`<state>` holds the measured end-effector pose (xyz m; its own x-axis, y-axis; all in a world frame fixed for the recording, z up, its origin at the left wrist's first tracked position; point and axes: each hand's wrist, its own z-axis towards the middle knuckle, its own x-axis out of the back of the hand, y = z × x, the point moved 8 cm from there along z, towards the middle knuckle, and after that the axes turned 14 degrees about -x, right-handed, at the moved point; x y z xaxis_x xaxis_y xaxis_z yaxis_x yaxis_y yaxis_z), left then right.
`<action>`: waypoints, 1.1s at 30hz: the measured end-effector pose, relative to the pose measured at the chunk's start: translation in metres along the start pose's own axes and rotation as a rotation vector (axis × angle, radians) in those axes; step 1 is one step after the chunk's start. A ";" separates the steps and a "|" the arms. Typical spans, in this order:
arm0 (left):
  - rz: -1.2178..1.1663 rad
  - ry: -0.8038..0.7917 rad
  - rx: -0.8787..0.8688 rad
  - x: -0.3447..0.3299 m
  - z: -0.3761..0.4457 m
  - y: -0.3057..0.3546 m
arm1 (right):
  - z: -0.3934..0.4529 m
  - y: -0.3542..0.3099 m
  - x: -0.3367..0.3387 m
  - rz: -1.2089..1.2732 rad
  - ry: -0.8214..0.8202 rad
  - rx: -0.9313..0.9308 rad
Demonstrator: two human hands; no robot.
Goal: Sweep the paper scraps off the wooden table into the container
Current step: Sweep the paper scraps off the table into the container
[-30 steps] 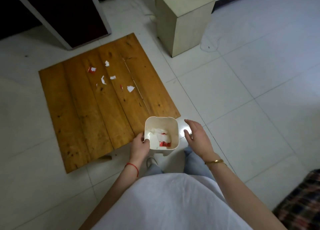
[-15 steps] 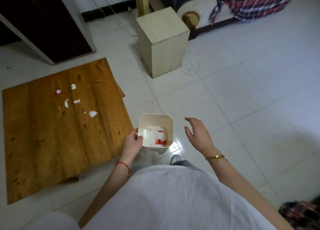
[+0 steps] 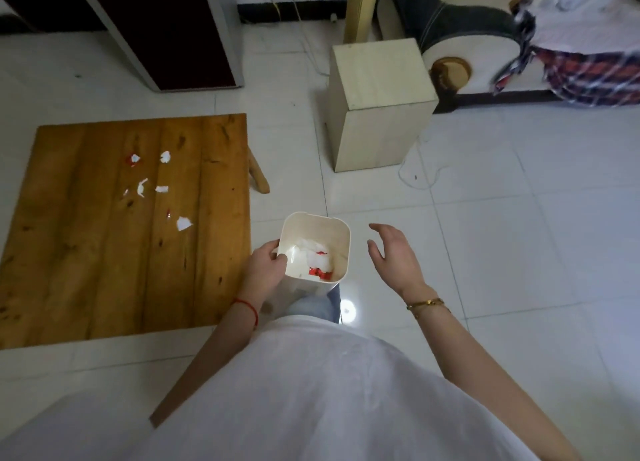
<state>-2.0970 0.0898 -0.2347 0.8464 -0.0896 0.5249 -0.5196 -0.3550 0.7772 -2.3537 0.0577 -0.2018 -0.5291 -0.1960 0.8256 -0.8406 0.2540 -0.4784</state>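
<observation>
Beside the wooden table (image 3: 86,252), off its right edge, my left hand (image 3: 265,270) grips the container (image 3: 313,249) by its rim — some scraps already inside. My right hand (image 3: 394,252) hangs free, fingers spread, holding nothing. Paper scraps (image 3: 156,186) sit mid-table. Next, I judge: container to the edge, right hand sweeps — table's only part-cleared.

Head camera looks steeply down from standing height at the floor (image 3: 519,218).

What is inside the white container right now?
The container, held by the left hand, holds crumpled white paper with red bits. Whatever lies beneath that paper is hidden.
</observation>
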 end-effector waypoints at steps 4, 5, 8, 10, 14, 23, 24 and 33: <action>-0.017 0.073 0.045 0.008 0.045 0.005 | 0.073 -0.033 0.003 -0.032 -0.056 0.087; -0.042 0.085 0.066 0.010 0.057 0.006 | 0.091 -0.044 0.003 -0.042 -0.076 0.114; -0.105 0.133 0.149 0.021 0.086 0.009 | 0.142 -0.081 0.001 -0.085 -0.133 0.197; -0.116 0.178 0.204 0.029 0.102 0.010 | 0.170 -0.106 -0.001 -0.113 -0.158 0.253; -0.104 0.262 0.308 0.042 0.125 0.014 | 0.216 -0.151 -0.008 -0.142 -0.225 0.348; -0.242 0.465 0.500 0.055 0.152 0.012 | 0.287 -0.235 -0.046 -0.268 -0.404 0.637; -0.265 0.493 0.521 0.055 0.153 0.011 | 0.294 -0.244 -0.051 -0.286 -0.425 0.678; -0.476 0.750 0.771 0.027 0.160 -0.001 | 0.321 -0.312 -0.103 -0.434 -0.648 1.060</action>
<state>-2.0543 -0.0612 -0.2770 0.5218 0.6831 0.5110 0.2562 -0.6969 0.6699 -2.0744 -0.3050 -0.2337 0.0957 -0.5641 0.8201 -0.4806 -0.7477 -0.4582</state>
